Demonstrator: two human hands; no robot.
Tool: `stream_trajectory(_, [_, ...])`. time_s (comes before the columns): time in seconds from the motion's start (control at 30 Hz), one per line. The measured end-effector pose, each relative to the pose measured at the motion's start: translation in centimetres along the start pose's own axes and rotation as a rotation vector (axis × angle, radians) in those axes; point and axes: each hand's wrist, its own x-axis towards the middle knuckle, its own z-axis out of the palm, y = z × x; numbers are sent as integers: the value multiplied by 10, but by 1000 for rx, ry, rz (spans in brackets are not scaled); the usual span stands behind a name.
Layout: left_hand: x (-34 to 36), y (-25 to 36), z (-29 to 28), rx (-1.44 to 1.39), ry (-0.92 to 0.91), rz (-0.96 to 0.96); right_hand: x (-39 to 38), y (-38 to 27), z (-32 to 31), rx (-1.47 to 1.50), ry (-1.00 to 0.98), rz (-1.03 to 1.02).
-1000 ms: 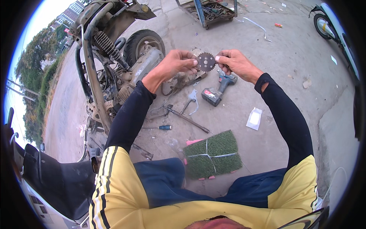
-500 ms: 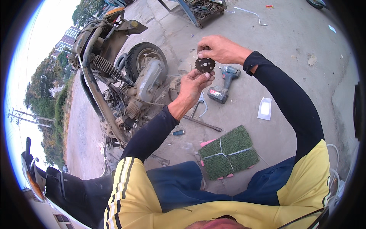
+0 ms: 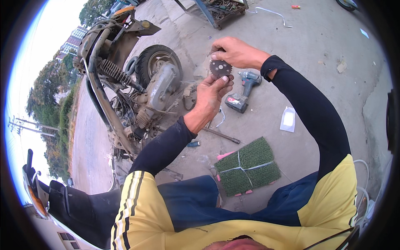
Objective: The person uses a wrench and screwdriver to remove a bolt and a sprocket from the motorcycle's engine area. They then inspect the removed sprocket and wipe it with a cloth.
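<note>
A dark toothed gear (image 3: 221, 68) with several small holes is held up in front of me between both hands. My left hand (image 3: 208, 95) pinches its lower edge, thumb on the near face. From above, my right hand (image 3: 237, 51) grips the upper edge with thumb and fingers. Just right of the gear, on the concrete, lies a cordless impact wrench (image 3: 245, 91) with a black and red battery. Below my left hand are a long metal bar (image 3: 223, 135) and a pale curved tool (image 3: 222, 116), partly hidden by the hand.
A stripped scooter (image 3: 137, 91) with exposed engine and rear wheel stands at left. A green turf pad (image 3: 250, 166) tied with white strap lies before my knees. A white packet (image 3: 288, 119), a blue-handled tool (image 3: 193, 144) and a metal tool cart (image 3: 225, 12) are around.
Both hands have shifted slightly left with the gear. The gear's face has turned a little, catching more light. Both hands keep hold of it.
</note>
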Motion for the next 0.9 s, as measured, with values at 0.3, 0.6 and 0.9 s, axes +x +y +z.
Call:
stream_trajectory(0.3, [31, 39, -27, 388, 32, 208, -20, 23, -6, 338, 11, 331])
stream_trajectory(0.6, [37, 50, -36, 608, 96, 290, -20, 27, 2, 414, -34, 375])
stream_trajectory(0.9, [35, 52, -42, 599, 42, 393, -22, 16, 9, 757, 49, 500])
